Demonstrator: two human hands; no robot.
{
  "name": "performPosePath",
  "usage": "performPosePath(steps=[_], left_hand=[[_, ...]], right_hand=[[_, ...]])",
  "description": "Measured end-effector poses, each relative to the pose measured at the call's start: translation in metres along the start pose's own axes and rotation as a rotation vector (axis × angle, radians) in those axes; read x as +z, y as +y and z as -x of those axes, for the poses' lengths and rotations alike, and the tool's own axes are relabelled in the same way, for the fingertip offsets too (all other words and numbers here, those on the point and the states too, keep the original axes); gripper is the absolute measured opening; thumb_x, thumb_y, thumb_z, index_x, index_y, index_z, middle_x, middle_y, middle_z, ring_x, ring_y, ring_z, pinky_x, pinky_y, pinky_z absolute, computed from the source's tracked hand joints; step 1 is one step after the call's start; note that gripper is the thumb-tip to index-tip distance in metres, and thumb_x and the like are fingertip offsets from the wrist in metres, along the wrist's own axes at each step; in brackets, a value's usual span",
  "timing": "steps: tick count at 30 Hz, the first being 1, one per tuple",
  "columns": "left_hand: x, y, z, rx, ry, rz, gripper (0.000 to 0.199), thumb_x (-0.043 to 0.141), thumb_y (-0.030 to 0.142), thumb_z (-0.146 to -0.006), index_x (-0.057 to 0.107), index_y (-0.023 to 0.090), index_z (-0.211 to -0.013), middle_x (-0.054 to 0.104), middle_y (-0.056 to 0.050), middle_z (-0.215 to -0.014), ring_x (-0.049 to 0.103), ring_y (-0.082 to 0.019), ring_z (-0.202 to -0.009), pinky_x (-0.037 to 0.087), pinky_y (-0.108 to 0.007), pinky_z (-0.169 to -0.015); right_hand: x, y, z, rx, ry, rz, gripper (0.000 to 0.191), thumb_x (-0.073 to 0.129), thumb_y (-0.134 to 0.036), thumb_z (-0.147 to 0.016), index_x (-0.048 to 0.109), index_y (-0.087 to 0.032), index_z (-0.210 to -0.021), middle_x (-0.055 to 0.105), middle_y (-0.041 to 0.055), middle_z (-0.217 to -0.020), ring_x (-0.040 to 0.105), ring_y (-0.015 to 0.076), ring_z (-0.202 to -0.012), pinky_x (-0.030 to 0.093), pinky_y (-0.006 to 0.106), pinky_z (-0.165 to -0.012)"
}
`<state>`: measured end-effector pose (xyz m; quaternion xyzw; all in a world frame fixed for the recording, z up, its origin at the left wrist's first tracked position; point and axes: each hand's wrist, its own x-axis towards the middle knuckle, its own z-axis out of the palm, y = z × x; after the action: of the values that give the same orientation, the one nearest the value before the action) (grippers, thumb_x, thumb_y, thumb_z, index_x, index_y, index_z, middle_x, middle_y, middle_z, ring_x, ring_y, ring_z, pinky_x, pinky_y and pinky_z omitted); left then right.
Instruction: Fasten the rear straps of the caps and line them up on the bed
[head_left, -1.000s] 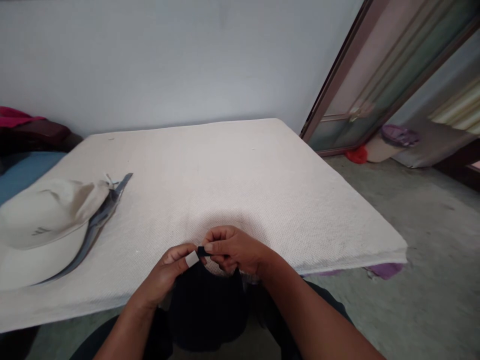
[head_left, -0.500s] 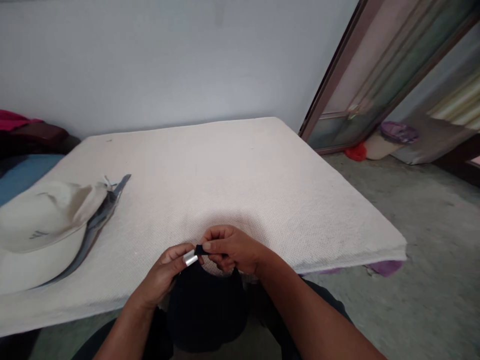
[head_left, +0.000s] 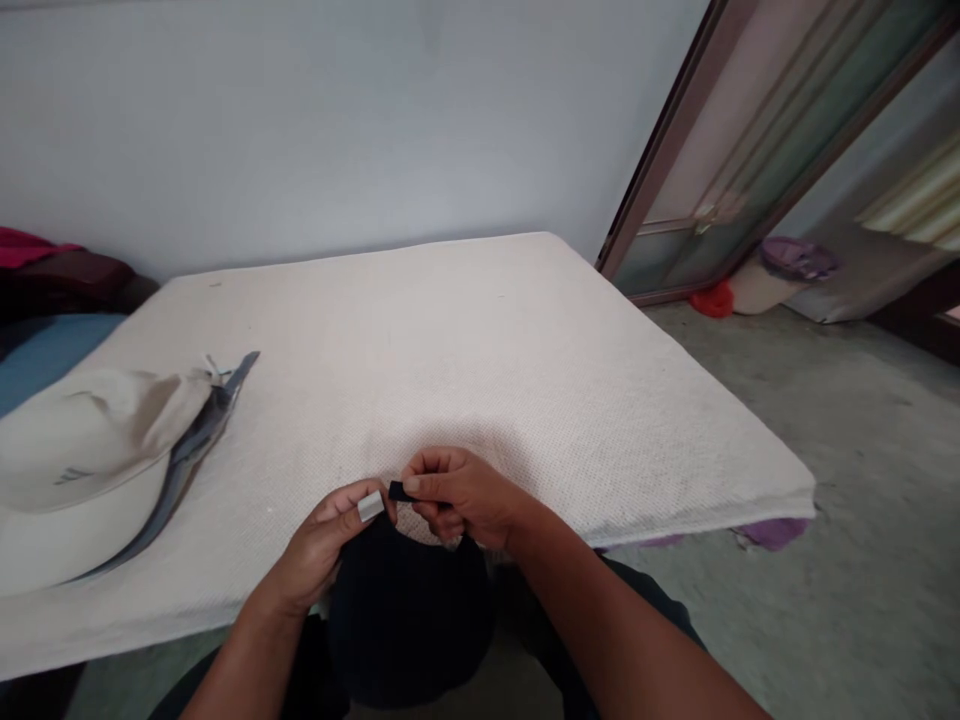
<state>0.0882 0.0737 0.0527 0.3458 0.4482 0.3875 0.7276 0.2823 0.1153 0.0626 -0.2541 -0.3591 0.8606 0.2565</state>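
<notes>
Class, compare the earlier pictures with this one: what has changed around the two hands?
The left hand has shifted slightly left, carrying the silver piece at its thumb, so a small gap separates that piece from the dark strap. Nothing was visibly grasped or released. The right hand keeps its grip on the strap; the dark cap stays below the hands, the pale cap at left.

The cap (head_left: 409, 620) and strap (head_left: 397, 492) are near-black, the small flat piece (head_left: 370, 506) silvery grey, the cover (head_left: 420, 350) cream, finely dimpled.

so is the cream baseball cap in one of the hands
No, the cream baseball cap lies at far left, apart from the left hand and right hand.
</notes>
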Motion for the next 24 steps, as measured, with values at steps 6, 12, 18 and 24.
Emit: performPosePath(steps=[6, 12, 18, 24], left_hand=[[0.0027, 0.0017, -0.0004, 0.0, -0.026, 0.013, 0.015, 0.07, 0.029, -0.073, 0.069, 0.015, -0.077, 0.064, -0.002, -0.069, 0.055, -0.011, -0.058, 0.041, -0.018, -0.054], [0.0027, 0.0019, -0.0003, 0.006, -0.043, 0.002, 0.019, 0.07, 0.032, -0.074, 0.068, 0.013, -0.075, 0.06, 0.0, -0.062, 0.05, -0.007, -0.051, 0.038, -0.016, -0.049], [0.0021, -0.001, -0.0001, 0.0, 0.028, 0.044, 0.02, 0.074, 0.031, -0.069, 0.07, 0.015, -0.08, 0.064, -0.001, -0.064, 0.054, -0.008, -0.052, 0.039, -0.015, -0.048], [-0.0027, -0.0043, 0.0006, -0.02, 0.093, 0.04, 0.024, 0.077, 0.031, -0.065, 0.071, 0.017, -0.084, 0.068, -0.001, -0.068, 0.058, -0.009, -0.055, 0.042, -0.016, -0.052]], right_hand=[[0.0034, 0.004, -0.0027, 0.024, 0.005, -0.005, 0.012, 0.061, -0.025, -0.08, 0.052, -0.017, -0.076, 0.046, -0.0078, -0.05, 0.03, 0.0021, -0.036, 0.019, 0.017, -0.036], [0.0041, 0.0054, -0.0027, 0.035, 0.031, -0.016, 0.013, 0.061, -0.024, -0.08, 0.052, -0.017, -0.075, 0.045, -0.0081, -0.049, 0.029, 0.0016, -0.034, 0.018, 0.016, -0.035], [0.0033, 0.0066, -0.0031, 0.046, 0.034, -0.038, 0.013, 0.062, -0.024, -0.08, 0.052, -0.016, -0.075, 0.047, -0.0074, -0.05, 0.029, 0.0012, -0.035, 0.019, 0.016, -0.035], [0.0035, 0.0074, -0.0036, 0.045, -0.012, -0.076, 0.012, 0.062, -0.022, -0.08, 0.052, -0.017, -0.075, 0.048, -0.0071, -0.05, 0.028, 0.0009, -0.034, 0.019, 0.015, -0.035]])
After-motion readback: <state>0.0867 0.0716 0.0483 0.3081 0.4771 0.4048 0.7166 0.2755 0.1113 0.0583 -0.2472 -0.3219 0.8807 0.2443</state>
